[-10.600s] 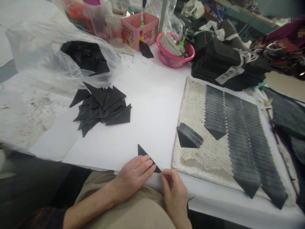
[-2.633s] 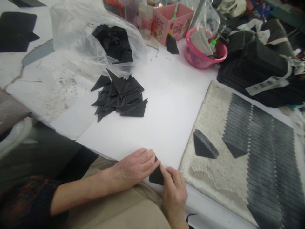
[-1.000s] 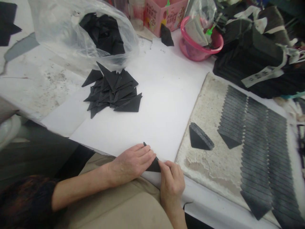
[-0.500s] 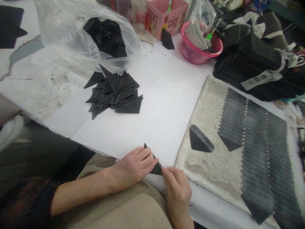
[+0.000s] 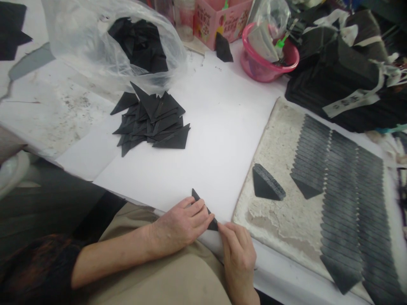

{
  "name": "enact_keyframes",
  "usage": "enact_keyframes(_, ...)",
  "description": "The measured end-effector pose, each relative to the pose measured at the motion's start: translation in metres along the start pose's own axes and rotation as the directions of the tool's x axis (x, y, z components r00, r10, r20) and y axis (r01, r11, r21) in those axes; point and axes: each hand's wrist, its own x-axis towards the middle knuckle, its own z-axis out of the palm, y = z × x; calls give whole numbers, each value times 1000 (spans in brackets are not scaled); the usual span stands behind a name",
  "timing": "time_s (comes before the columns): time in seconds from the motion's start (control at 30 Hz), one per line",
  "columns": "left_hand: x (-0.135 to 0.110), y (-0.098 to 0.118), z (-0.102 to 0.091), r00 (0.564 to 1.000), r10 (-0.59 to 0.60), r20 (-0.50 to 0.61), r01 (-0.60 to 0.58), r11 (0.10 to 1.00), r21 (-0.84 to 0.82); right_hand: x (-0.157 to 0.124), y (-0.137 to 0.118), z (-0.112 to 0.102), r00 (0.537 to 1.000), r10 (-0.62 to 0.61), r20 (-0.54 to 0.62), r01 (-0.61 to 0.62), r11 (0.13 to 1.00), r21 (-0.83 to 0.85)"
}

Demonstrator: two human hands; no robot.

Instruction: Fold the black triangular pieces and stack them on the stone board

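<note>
At the near edge of the white table surface lies a folded black triangular piece (image 5: 213, 223), its pointed tip showing beyond my fingers. My left hand (image 5: 184, 220) rests across it with bent fingers pressed together along its long edge, covering the middle. At the lower right corner, my right hand (image 5: 238, 245) pinches it between thumb and forefinger. A loose heap of similar black pieces (image 5: 152, 123) lies farther off to the left. On the board at the right sits a short fanned stack (image 5: 269, 183) of black triangles, next to long overlapping rows of them (image 5: 341, 190).
Behind the heap is a clear plastic bag (image 5: 76, 46) holding more black pieces. A pink basin (image 5: 267, 70), a pink box (image 5: 208, 27) and a strapped black bundle (image 5: 337, 80) stand along the back. The pale worn board (image 5: 270, 228) covers the right side.
My left hand has slid slightly right along the folded edge, towards the right hand. Less of the piece shows between the hands. The whole view has shifted slightly.
</note>
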Motion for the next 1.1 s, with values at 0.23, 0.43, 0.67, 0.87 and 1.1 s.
enact_keyframes(0.23,0,5,1,1000,-16,14,16,1000,20,0,-2,-2,1000,0,-17,0,1000,-12)
enact_keyframes(0.43,5,7,1,1000,12,-11,-12,1000,-10,-1,-2,-3,1000,-5,-18,4,998,-60)
enact_keyframes(0.67,7,9,4,999,28,-44,-29,999,-32,-3,0,-3,998,60,-28,-60,998,15)
enact_keyframes(0.87,5,10,8,999,24,-28,-25,998,-54,-6,-1,-5,997,73,-22,-72,997,32)
enact_keyframes(1.1,5,11,9,999,35,-15,-35,999,-29,-8,-1,-6,998,52,-35,-53,999,-1)
